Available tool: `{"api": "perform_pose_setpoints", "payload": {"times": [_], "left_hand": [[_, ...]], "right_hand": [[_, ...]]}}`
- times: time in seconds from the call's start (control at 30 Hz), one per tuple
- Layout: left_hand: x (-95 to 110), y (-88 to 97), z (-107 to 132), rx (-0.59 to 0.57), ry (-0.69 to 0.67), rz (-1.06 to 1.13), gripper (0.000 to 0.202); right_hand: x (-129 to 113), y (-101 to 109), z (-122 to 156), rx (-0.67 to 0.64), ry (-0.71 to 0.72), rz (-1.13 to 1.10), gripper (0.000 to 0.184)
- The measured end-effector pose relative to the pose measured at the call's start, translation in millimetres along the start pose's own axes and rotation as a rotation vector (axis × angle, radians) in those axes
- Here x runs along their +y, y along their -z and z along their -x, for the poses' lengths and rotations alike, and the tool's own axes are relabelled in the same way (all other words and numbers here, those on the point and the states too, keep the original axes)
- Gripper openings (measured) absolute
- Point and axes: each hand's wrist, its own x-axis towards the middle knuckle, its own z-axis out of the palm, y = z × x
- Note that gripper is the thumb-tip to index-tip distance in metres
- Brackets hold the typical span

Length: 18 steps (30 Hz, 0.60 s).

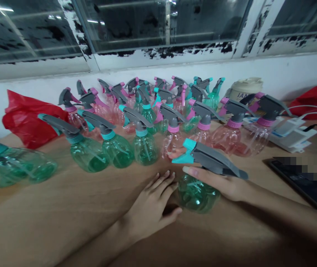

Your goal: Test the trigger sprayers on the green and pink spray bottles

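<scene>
My right hand [225,183] is wrapped round the neck of a green spray bottle [199,194], just under its grey and turquoise trigger head [211,157]. Palm down on the wooden table [92,222], my left hand [154,205] has its fingers stretched out and holds nothing. Its fingertips lie close to the held bottle's left side. Beyond my hands stand a green spray bottle [145,148] with a turquoise collar and a pink spray bottle [172,139] with a pink collar. The fingers behind the held bottle are mostly hidden.
Several more pink and green spray bottles [119,150] crowd back towards the wall. Other green bottles [42,167] are at the far left. Red plastic bags [30,118] sit at both sides. A white power strip [294,135] with cables and a dark phone [300,181] lie at the right.
</scene>
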Motion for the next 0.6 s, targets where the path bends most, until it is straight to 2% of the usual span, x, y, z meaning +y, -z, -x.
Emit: {"api": "perform_pose_setpoints", "payload": {"times": [0.2, 0.6], "left_hand": [[0.5, -0.1, -0.6, -0.035, 0.007, -0.059, 0.056], [-0.7, -0.4, 0.9, -0.027, 0.018, -0.057, 0.055]], "right_hand": [[0.1, 0.2, -0.6, -0.012, 0.009, -0.002, 0.032], [1.5, -0.8, 1.0, 0.015, 0.043, 0.04, 0.026]]}}
